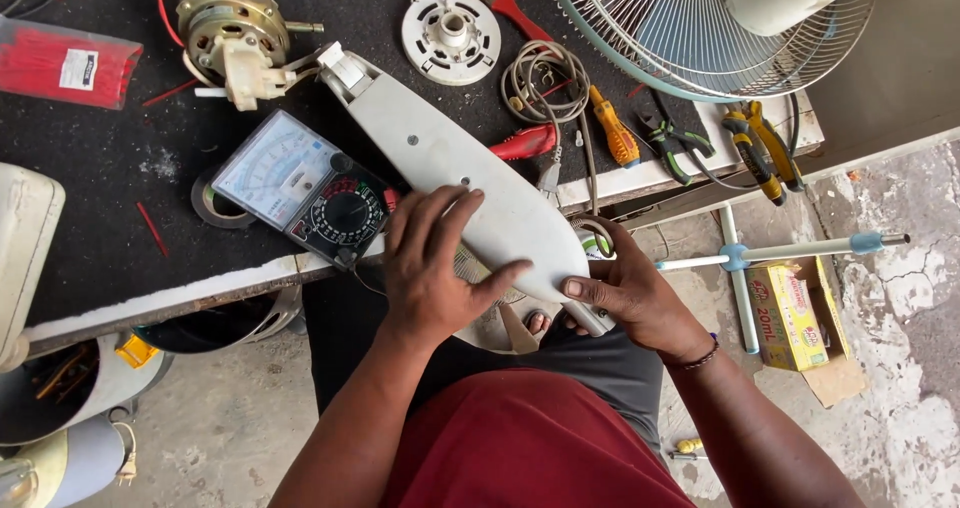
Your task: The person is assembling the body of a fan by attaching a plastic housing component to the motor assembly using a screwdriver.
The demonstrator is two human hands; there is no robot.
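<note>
A long pale grey plastic fan housing (440,158) lies slanted across the edge of the black-topped workbench (110,218). My left hand (432,263) presses flat on its lower part, fingers spread. My right hand (625,293) grips the housing's near end from below, thumb on its edge. At the housing's far end, wires run to a fan motor (228,30). An analog multimeter (305,188) lies just left of my left hand.
On the bench lie a white round fan part (450,36), a coiled cable (545,83), an orange screwdriver (612,128), pliers (760,148), a red pack (65,63) and a fan guard (690,28). A yellow cardboard box (795,313) and a white fan stand (740,258) are on the floor.
</note>
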